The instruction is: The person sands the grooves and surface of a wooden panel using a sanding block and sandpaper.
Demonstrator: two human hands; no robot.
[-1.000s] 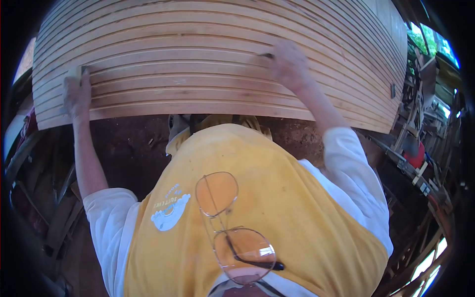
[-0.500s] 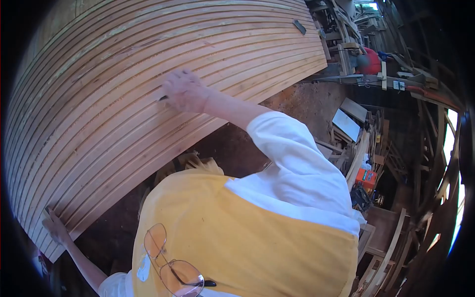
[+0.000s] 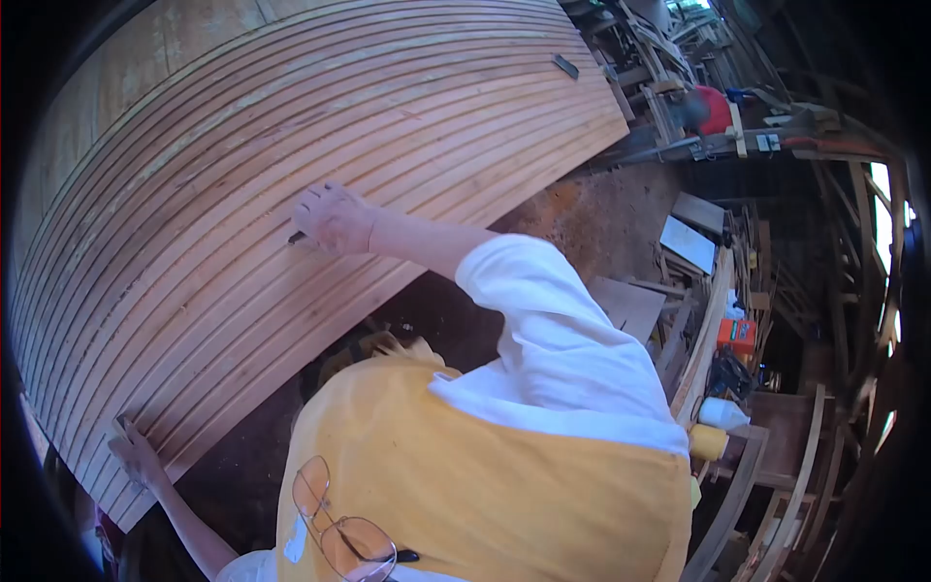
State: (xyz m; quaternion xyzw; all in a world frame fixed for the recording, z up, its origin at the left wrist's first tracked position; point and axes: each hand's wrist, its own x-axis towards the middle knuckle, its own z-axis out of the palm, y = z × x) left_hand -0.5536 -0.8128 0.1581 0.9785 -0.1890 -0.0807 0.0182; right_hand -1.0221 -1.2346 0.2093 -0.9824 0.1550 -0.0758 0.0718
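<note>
A large wooden panel (image 3: 242, 252) with many parallel grooves fills the upper left. Over its middle, my right hand (image 3: 332, 219) is closed round a small dark tool (image 3: 296, 237), whose tip pokes out at the left of the fingers, against the slats. Near the panel's lower left corner rests my left hand (image 3: 139, 458), its fingers on a small light block (image 3: 121, 428); how firmly they hold it is hard to make out. A small dark flat piece (image 3: 565, 66) lies near the panel's far right end.
Eyeglasses (image 3: 344, 533) hang on the yellow shirt (image 3: 485, 485). A red round object (image 3: 713, 110) is beyond the panel's right end. On the right are stacked boards (image 3: 689, 242), an orange box (image 3: 737, 336), a white bottle (image 3: 722, 413) and long timber pieces.
The view has turned, so the panel now slants and more of the right side shows. My right hand has moved along the slats toward the panel's left part; my left hand stays near the corner.
</note>
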